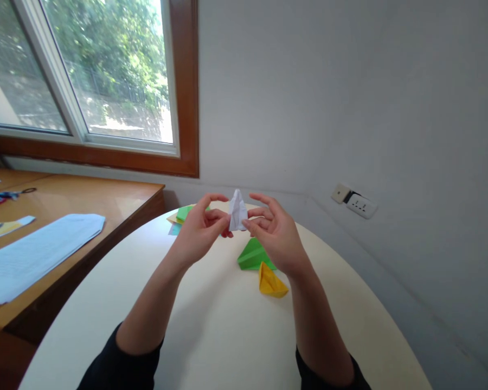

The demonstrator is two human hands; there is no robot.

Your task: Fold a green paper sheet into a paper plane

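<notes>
White folded paper piece (238, 211) is held above the round cream worktop (211, 325) — left hand (199, 230) and right hand (274, 233) each grip pinching an edge. Risk: uneven pull tears or skews the crease.

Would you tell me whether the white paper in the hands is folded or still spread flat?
Folded: the white paper stands as a narrow creased point, pinched between left hand and right hand.

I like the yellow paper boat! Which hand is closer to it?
Right. The right hand is just above the yellow paper boat; the left hand is farther off to its left.
</notes>
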